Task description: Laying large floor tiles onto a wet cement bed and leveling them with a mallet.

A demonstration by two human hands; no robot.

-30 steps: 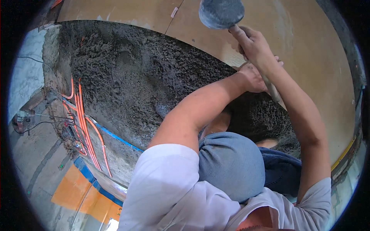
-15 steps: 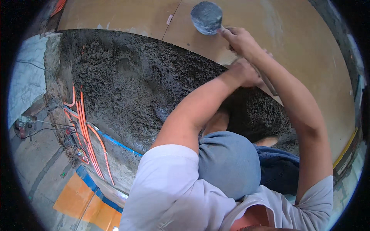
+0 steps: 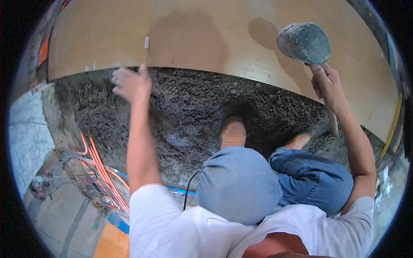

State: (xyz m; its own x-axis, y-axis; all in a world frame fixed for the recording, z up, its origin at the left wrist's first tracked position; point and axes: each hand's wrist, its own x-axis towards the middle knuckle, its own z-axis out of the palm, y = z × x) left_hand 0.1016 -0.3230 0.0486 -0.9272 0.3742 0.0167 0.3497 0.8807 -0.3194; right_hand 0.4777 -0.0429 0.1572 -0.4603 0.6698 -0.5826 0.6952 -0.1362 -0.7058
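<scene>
A grey, dust-coated mallet [image 3: 306, 43] is raised above the large tan panel [image 3: 103, 43] at the right. My right hand [image 3: 329, 88] grips its handle just below the head, and the handle's end hangs down past my wrist. Out to the left, my left hand [image 3: 132, 84] is slightly blurred, with its fingers spread and nothing in it. It hovers over the dark, crumbly mortar bed [image 3: 185, 103] near the panel's edge. My feet are down in the mortar, beyond my bent knees.
Orange conduits [image 3: 101, 159] rise at the left beside tangled cables. A power tool [image 3: 41, 185] lies on the concrete floor near them. Below is an orange board [image 3: 112, 241] with a blue edge. A yellow strip [image 3: 390, 127] runs along the right side.
My left hand has swung left, away from my right hand, and its fingers are now spread. The mallet has moved right and slightly lower in my right hand. The view has shifted.
</scene>
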